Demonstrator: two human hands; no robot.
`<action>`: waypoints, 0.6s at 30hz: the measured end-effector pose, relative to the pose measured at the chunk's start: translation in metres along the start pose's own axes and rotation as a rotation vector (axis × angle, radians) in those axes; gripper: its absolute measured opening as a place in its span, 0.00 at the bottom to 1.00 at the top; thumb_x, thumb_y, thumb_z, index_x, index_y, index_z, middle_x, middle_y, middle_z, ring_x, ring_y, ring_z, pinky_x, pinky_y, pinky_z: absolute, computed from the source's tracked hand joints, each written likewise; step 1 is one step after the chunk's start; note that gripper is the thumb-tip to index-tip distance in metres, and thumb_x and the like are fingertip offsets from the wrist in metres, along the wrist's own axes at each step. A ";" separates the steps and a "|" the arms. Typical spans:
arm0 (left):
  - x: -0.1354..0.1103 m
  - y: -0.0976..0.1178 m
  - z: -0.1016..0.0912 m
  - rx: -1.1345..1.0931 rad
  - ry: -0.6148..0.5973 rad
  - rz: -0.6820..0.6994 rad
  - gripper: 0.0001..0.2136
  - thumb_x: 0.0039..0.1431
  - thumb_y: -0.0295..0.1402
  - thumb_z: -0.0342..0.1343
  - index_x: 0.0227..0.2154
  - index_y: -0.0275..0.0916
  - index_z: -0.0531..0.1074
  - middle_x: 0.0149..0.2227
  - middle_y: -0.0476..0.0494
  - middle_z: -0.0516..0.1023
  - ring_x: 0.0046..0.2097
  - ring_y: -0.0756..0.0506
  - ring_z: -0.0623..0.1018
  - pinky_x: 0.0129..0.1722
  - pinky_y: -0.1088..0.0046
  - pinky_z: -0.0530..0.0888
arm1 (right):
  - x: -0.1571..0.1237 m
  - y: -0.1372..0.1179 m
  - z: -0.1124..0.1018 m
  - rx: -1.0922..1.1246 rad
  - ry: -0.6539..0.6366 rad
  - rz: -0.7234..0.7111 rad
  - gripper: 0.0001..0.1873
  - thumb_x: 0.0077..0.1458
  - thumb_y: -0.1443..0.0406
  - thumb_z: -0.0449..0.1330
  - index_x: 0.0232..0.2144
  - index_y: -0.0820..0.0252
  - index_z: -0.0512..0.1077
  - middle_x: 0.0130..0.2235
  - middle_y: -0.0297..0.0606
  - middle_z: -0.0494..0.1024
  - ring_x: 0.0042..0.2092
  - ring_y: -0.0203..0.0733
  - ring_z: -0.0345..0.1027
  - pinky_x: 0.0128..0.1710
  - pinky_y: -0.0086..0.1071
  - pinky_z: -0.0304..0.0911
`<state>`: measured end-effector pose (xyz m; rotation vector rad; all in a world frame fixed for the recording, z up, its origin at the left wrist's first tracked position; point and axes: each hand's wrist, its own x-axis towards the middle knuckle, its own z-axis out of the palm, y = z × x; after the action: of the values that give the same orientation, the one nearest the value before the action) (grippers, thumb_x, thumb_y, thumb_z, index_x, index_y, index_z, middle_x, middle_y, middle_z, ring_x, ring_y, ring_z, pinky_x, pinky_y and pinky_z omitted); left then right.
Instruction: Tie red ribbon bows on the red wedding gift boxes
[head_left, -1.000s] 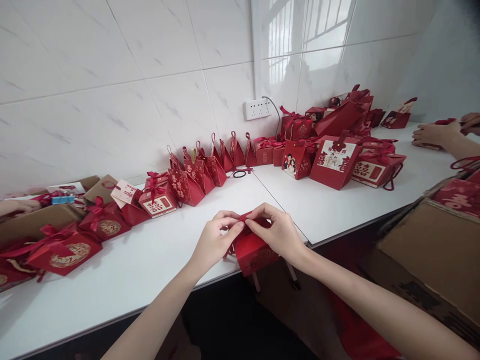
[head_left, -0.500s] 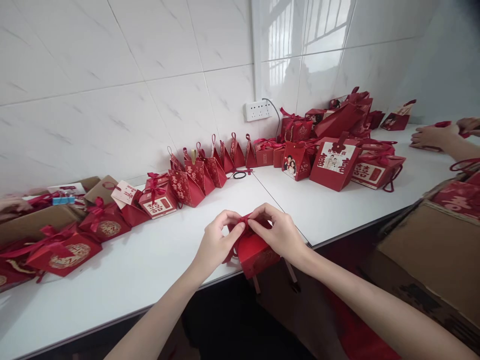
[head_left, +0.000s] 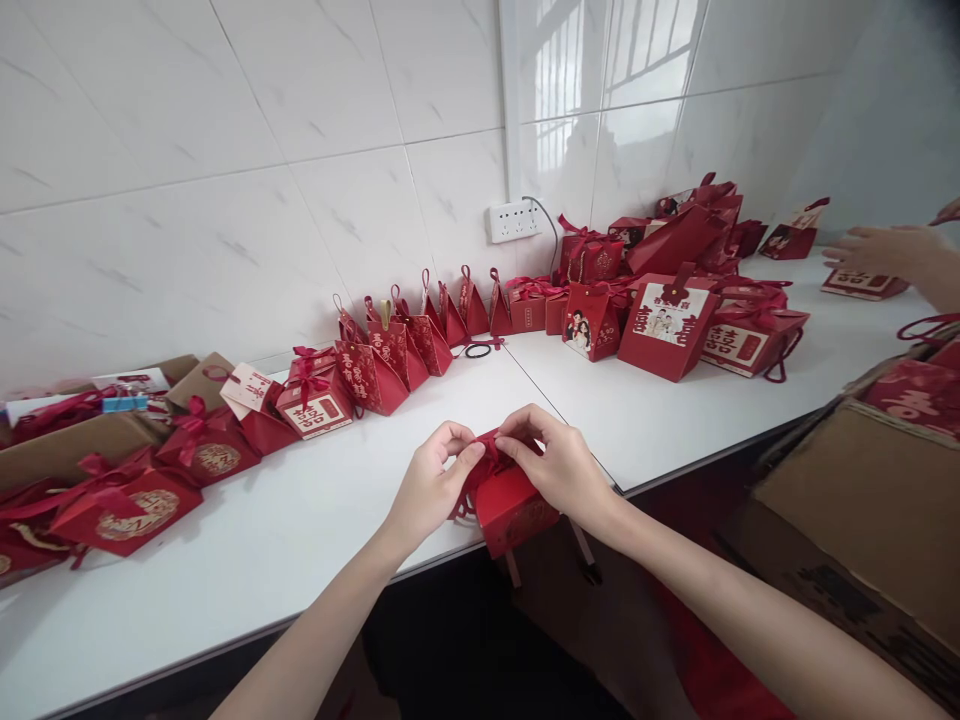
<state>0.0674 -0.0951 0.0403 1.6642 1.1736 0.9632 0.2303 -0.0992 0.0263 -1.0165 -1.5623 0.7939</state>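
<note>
A small red gift box (head_left: pixel 517 508) stands at the front edge of the white table, directly below both hands. A dark red ribbon (head_left: pixel 491 458) lies across its top, knotted or looped between my fingers; how it is tied is partly hidden. My left hand (head_left: pixel 431 485) pinches the ribbon between thumb and forefinger on the left. On the right, my right hand (head_left: pixel 559 462) pinches it the same way, thumb against fingertips. A twisted cord handle (head_left: pixel 463 508) hangs at the box's left side.
Finished-looking red boxes (head_left: pixel 375 370) line the back of the table (head_left: pixel 300 530). More boxes (head_left: pixel 664 325) pile up at right. An open carton (head_left: pixel 82 440) stands left, another carton (head_left: pixel 862 510) right. A co-worker's hand (head_left: pixel 889 255) is over a box at far right.
My fingers have shifted slightly on the ribbon, which shows more between them. At far right the co-worker's hand has lifted and opened above a box. The hand at far left has gone from view.
</note>
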 end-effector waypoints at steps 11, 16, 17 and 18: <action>0.003 -0.002 -0.001 -0.145 -0.029 -0.031 0.11 0.56 0.41 0.54 0.29 0.38 0.62 0.25 0.54 0.67 0.27 0.54 0.66 0.27 0.81 0.64 | 0.000 -0.002 -0.010 -0.119 -0.049 -0.226 0.08 0.52 0.74 0.53 0.31 0.58 0.68 0.37 0.38 0.72 0.38 0.38 0.69 0.38 0.34 0.66; 0.001 -0.001 -0.001 -0.165 -0.035 -0.032 0.11 0.56 0.40 0.54 0.28 0.38 0.62 0.24 0.54 0.68 0.26 0.54 0.65 0.26 0.81 0.63 | -0.011 0.002 -0.017 -0.309 -0.074 -0.383 0.04 0.52 0.70 0.59 0.33 0.58 0.69 0.42 0.42 0.67 0.43 0.42 0.68 0.41 0.38 0.68; 0.000 -0.001 -0.001 -0.172 -0.037 -0.034 0.11 0.56 0.40 0.54 0.29 0.38 0.62 0.24 0.54 0.68 0.26 0.54 0.66 0.26 0.81 0.64 | -0.011 0.004 -0.017 -0.337 -0.062 -0.407 0.03 0.53 0.69 0.59 0.33 0.58 0.70 0.42 0.42 0.67 0.42 0.42 0.68 0.41 0.38 0.69; 0.000 -0.002 0.000 -0.180 -0.037 -0.037 0.11 0.56 0.40 0.54 0.29 0.38 0.62 0.24 0.54 0.68 0.26 0.54 0.66 0.26 0.81 0.64 | -0.011 0.005 -0.016 -0.363 -0.046 -0.434 0.03 0.54 0.69 0.58 0.33 0.58 0.70 0.42 0.42 0.67 0.42 0.42 0.68 0.40 0.39 0.69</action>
<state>0.0666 -0.0946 0.0390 1.5060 1.0569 0.9811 0.2482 -0.1076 0.0206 -0.8655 -1.9223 0.2390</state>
